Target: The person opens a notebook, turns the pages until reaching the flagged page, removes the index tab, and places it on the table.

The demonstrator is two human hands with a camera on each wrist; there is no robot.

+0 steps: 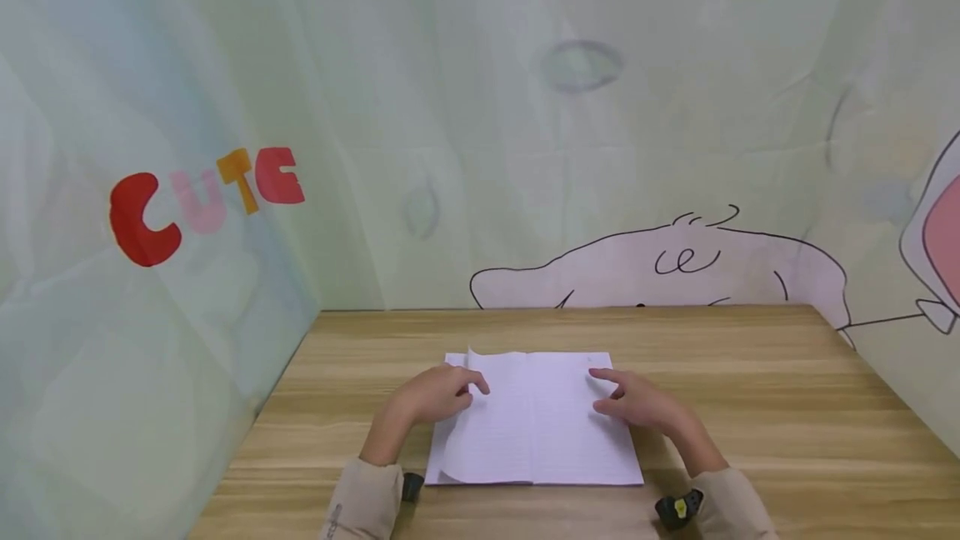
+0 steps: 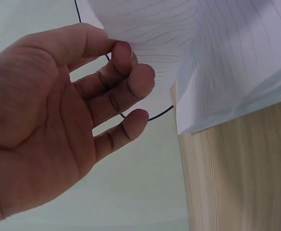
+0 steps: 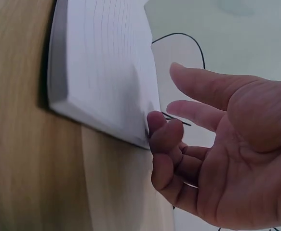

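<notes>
Head view: an open notebook (image 1: 581,440) is set on the table (image 1: 750,373); page-turning seems the step in hand. Left wrist view: a lifted page (image 2: 150,21) is pinched between thumb and fingertip by the left hand (image 2: 58,110). Right wrist view: nothing is held by the loosely parted right hand (image 3: 236,159); smoothing the page flat seems called for.

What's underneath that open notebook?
The notebook lies on a wood-grained table, whose surface shows around it. The patch directly beneath is covered, so I can't tell whether anything thin lies there.
</notes>
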